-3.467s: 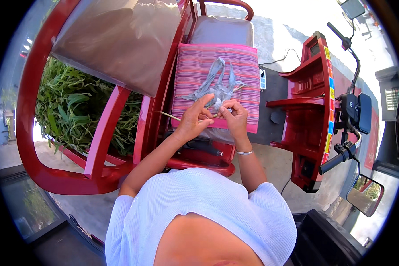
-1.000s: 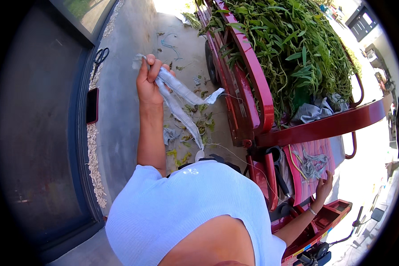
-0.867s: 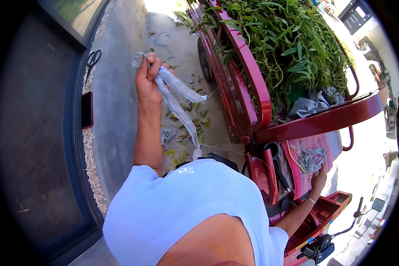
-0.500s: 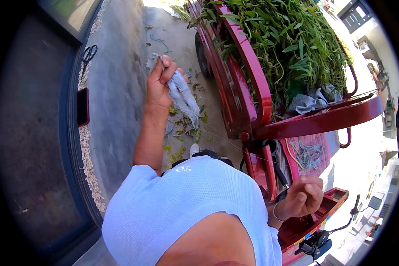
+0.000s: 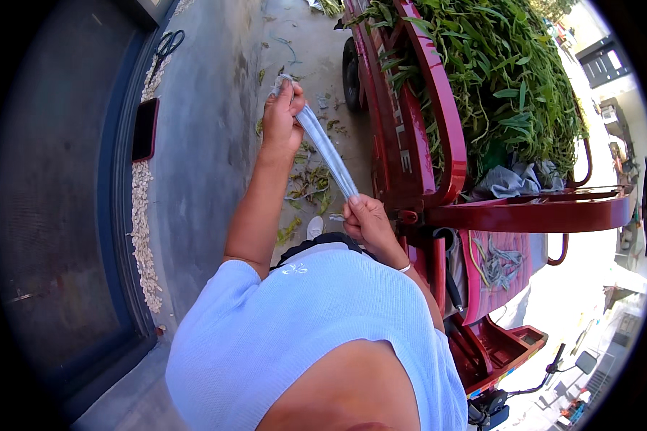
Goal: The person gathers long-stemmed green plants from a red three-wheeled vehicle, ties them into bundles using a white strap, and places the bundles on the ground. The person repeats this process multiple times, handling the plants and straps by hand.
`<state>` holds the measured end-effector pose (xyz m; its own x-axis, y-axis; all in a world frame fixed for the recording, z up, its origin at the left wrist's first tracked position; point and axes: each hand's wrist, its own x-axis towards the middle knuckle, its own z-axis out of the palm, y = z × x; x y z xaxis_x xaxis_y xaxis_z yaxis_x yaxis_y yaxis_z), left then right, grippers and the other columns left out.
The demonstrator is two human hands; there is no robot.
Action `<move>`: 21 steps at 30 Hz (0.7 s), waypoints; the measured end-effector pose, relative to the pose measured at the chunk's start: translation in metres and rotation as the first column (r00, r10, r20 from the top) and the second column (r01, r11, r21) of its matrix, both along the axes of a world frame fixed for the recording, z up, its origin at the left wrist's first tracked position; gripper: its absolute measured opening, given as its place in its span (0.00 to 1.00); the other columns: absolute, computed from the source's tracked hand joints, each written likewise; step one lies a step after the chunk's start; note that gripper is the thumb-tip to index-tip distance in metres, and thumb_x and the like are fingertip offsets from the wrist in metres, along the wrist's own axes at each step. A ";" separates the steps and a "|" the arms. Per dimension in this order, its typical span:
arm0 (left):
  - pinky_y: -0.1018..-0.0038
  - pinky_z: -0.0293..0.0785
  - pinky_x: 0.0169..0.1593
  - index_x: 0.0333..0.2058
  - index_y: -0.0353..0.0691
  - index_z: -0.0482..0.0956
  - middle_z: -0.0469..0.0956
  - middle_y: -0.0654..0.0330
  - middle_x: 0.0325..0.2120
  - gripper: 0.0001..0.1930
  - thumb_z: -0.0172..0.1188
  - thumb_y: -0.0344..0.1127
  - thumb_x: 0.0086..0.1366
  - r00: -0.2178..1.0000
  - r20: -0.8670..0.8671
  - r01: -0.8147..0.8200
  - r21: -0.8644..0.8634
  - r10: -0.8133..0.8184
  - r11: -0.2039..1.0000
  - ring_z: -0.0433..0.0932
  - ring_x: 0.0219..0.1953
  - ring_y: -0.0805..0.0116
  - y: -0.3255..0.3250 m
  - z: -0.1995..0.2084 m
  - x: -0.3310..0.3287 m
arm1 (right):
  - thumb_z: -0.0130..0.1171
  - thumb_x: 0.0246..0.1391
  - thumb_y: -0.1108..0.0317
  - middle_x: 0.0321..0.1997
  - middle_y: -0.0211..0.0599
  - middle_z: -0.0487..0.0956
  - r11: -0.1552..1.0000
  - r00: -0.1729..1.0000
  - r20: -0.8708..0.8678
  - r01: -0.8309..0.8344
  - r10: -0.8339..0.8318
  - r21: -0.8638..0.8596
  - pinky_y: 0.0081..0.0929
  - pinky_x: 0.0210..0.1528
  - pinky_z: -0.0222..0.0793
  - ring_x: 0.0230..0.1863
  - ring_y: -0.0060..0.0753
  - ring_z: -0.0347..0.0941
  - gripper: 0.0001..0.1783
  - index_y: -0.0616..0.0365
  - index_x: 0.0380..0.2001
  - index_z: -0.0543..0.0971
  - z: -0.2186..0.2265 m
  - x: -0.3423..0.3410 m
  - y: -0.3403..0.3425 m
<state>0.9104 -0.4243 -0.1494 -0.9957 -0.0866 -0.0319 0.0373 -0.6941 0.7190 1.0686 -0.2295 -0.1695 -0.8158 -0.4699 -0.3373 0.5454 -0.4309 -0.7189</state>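
A pale grey-blue strip point(image 5: 327, 151) of what looks like cloth or woven sacking runs taut and slanting between my two hands, in front of my body. My left hand point(image 5: 283, 121) is closed round its upper end, and a crumpled bit pokes out above the fingers. Thumb and fingers of my right hand point(image 5: 370, 226) pinch the lower end, close to the red cart. More thin grey strips point(image 5: 502, 264) lie in a loose heap on a pink striped cloth point(image 5: 482, 302) at the cart's front.
The red cart point(image 5: 532, 218) on my right carries a big pile of leafy green stems point(image 5: 503, 93) and a crumpled grey sack point(image 5: 509, 181). On the ledge at left are a phone point(image 5: 145, 129), scissors point(image 5: 170, 44) and a row of pale pieces point(image 5: 142, 237). Fallen leaves point(image 5: 313, 179) litter the ground.
My right hand has come in from the far right, near the cart's front, and now grips the strip's lower end. The strip, loosely hanging before, is stretched straight.
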 end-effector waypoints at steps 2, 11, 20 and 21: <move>0.79 0.55 0.24 0.24 0.42 0.71 0.59 0.71 0.13 0.14 0.49 0.41 0.68 0.968 0.173 -0.183 0.000 0.180 0.983 0.56 0.16 0.80 0.002 -0.040 -0.010 | 0.45 0.65 0.59 0.13 0.18 0.58 0.974 0.979 -0.185 0.117 -0.081 0.192 0.15 0.15 0.46 0.14 0.11 0.51 0.19 0.55 0.21 0.66 -0.001 0.004 -0.006; 0.72 0.53 0.14 0.22 0.43 0.70 0.63 0.67 0.12 0.13 0.53 0.41 0.63 0.769 0.618 -0.177 -0.044 0.166 0.983 0.59 0.11 0.73 0.042 -0.103 -0.031 | 0.48 0.62 0.64 0.13 0.25 0.62 0.718 0.874 -0.486 0.356 -0.029 0.597 0.24 0.18 0.52 0.17 0.15 0.53 0.19 0.61 0.18 0.67 -0.004 0.021 -0.027; 0.70 0.71 0.35 0.30 0.44 0.72 0.72 0.66 0.27 0.12 0.50 0.44 0.68 0.929 0.137 0.319 0.179 -0.344 0.931 0.70 0.30 0.72 -0.013 -0.063 -0.004 | 0.49 0.62 0.63 0.15 0.22 0.67 0.810 0.960 -0.266 0.225 -0.089 0.542 0.16 0.19 0.59 0.16 0.13 0.63 0.14 0.61 0.29 0.76 -0.054 0.008 0.013; 0.69 0.72 0.40 0.31 0.44 0.73 0.74 0.66 0.32 0.11 0.50 0.44 0.68 0.913 0.151 0.343 0.223 -0.380 0.913 0.72 0.34 0.71 -0.020 -0.052 0.001 | 0.49 0.62 0.63 0.17 0.22 0.67 0.769 0.959 -0.279 0.215 -0.050 0.601 0.15 0.19 0.59 0.17 0.13 0.64 0.13 0.61 0.31 0.76 -0.084 0.011 0.023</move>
